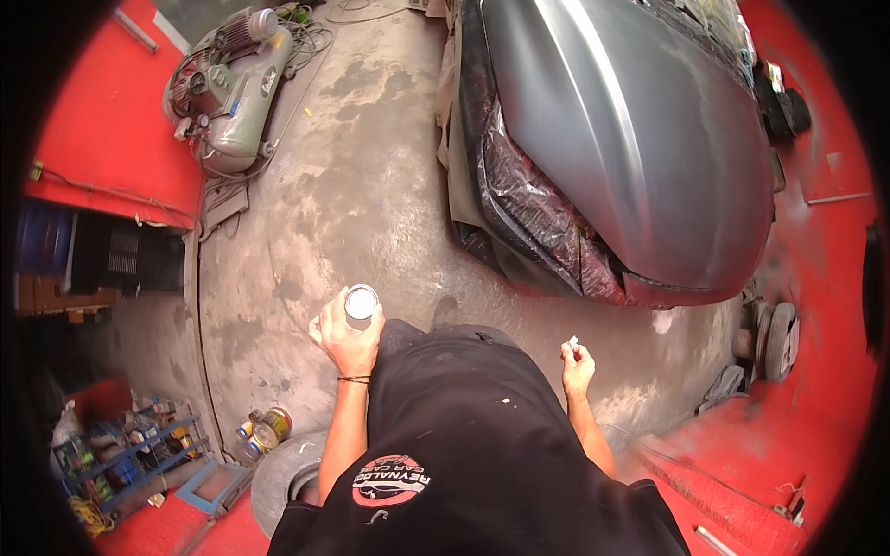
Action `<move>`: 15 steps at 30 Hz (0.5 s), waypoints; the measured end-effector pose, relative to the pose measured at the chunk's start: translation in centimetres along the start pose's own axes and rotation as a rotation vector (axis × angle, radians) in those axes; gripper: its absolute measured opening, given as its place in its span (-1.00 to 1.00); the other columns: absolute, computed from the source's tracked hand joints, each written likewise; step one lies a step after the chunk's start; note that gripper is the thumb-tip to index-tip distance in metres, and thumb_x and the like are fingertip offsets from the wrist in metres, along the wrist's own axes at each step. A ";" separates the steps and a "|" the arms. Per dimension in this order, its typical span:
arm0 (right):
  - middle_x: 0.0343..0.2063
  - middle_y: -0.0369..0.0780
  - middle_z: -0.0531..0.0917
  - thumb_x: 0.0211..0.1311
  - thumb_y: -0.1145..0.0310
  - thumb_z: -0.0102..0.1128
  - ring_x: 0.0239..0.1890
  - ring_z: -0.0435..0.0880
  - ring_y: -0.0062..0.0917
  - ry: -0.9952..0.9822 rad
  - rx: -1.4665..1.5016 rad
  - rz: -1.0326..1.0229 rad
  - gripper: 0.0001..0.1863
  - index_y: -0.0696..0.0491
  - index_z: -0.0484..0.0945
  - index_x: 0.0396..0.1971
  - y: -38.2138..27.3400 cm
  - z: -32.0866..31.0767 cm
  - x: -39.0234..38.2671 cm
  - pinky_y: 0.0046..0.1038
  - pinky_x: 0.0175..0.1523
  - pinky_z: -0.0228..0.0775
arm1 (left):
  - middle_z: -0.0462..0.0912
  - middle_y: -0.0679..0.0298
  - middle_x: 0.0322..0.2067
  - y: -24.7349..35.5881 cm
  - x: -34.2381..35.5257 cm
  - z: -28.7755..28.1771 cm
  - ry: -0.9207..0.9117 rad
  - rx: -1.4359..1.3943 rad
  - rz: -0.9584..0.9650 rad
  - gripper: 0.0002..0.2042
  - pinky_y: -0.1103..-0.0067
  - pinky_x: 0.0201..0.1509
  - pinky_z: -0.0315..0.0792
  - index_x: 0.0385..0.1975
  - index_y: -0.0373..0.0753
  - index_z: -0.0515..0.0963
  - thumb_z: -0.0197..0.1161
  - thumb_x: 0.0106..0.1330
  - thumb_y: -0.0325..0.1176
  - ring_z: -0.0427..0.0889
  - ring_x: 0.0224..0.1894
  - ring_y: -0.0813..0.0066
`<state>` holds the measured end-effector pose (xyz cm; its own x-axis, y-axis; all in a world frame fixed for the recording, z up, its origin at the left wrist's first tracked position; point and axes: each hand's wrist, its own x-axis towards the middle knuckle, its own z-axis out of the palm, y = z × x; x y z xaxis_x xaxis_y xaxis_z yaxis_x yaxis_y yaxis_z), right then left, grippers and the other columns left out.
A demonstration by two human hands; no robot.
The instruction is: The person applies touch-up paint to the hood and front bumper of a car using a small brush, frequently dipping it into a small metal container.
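My left hand (pixel 349 347) is wrapped round a small round can (pixel 361 303) in front of my body. Its top shows a pale, white surface; whether that is a lid or the contents I cannot tell. Off to the right, my right hand (pixel 578 371) is closed in a pinch on a small white piece (pixel 573 342), too small to name for sure. Ahead of that hand, and apart from it, stands a car with a dull grey hood (pixel 640 148). Clear plastic film (pixel 533 190) covers the car's front below the hood edge.
A grey-green air compressor (pixel 243 116) with hoses stands at the far left by a red wall. Near my left side lie a tire (pixel 273 482) and some cans (pixel 271 429). A blue rack (pixel 130 463) holds bottles. Wheels (pixel 781 341) lean at the right.
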<state>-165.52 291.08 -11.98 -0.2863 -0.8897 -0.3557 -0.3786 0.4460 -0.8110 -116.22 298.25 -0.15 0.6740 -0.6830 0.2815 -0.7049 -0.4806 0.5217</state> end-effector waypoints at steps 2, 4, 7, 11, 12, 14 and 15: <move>-0.38 -0.44 0.67 0.48 0.38 0.48 -0.30 0.60 -0.75 0.035 0.024 -0.003 -0.86 0.12 0.72 -0.24 -0.1 0.6 -0.8 -0.59 -0.09 0.50 | 0.78 0.21 0.05 -1.2 2.1 0.2 -0.018 0.005 0.022 -0.38 0.16 0.47 0.25 0.20 -0.15 0.70 0.67 0.11 -0.09 0.70 0.16 0.23; -0.35 -0.42 0.71 0.48 0.40 0.48 -0.28 0.63 -0.73 0.108 0.078 0.031 -0.87 0.14 0.73 -0.20 0.3 0.8 -2.5 -0.58 -0.05 0.53 | 0.78 0.22 0.05 -2.1 4.2 0.6 -0.042 0.009 0.047 -0.38 0.16 0.47 0.25 0.20 -0.15 0.70 0.67 0.11 -0.09 0.70 0.16 0.24; -0.34 -0.40 0.72 0.47 0.42 0.49 -0.29 0.64 -0.71 0.210 0.102 0.048 -0.88 0.15 0.74 -0.18 0.8 1.5 -6.1 -0.56 -0.07 0.54 | 0.78 0.23 0.06 -2.9 7.8 1.2 -0.066 -0.030 0.097 -0.38 0.16 0.47 0.25 0.20 -0.14 0.70 0.67 0.11 -0.09 0.71 0.17 0.25; -0.37 -0.39 0.72 0.49 0.39 0.48 -0.32 0.64 -0.69 0.384 0.072 0.150 -0.87 0.14 0.75 -0.15 0.4 4.0 -11.2 -0.56 -0.09 0.53 | 0.78 0.24 0.06 -4.6 12.6 1.6 -0.116 -0.080 0.196 -0.36 0.16 0.47 0.26 0.20 -0.14 0.69 0.68 0.09 -0.09 0.70 0.17 0.26; -0.38 -0.39 0.72 0.50 0.38 0.48 -0.33 0.64 -0.69 0.426 0.080 0.199 -0.86 0.13 0.75 -0.15 0.3 4.7 -12.4 -0.56 -0.10 0.52 | 0.78 0.24 0.09 -5.0 13.7 1.6 -0.136 -0.095 0.217 -0.36 0.17 0.47 0.25 0.21 -0.13 0.69 0.68 0.10 -0.09 0.71 0.18 0.29; -0.37 -0.38 0.73 0.50 0.33 0.49 -0.32 0.66 -0.68 0.468 0.122 0.205 -0.84 0.12 0.76 -0.15 -0.9 7.0 -14.3 -0.56 -0.11 0.51 | 0.78 0.24 0.08 -5.8 16.2 1.6 -0.163 -0.125 0.251 -0.36 0.18 0.47 0.25 0.21 -0.14 0.69 0.68 0.09 -0.10 0.71 0.17 0.29; -0.37 -0.38 0.74 0.50 0.33 0.49 -0.32 0.66 -0.68 0.496 0.115 0.227 -0.83 0.12 0.75 -0.15 -1.5 8.2 -15.3 -0.56 -0.12 0.50 | 0.78 0.24 0.07 -6.3 17.4 1.6 -0.177 -0.147 0.274 -0.36 0.18 0.47 0.25 0.21 -0.15 0.69 0.68 0.09 -0.10 0.71 0.16 0.29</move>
<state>-153.38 303.22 -9.11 -0.7398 -0.6077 -0.2887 -0.1687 0.5829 -0.7948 -100.43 288.51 0.22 0.4069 -0.8662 0.2899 -0.8061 -0.1913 0.5599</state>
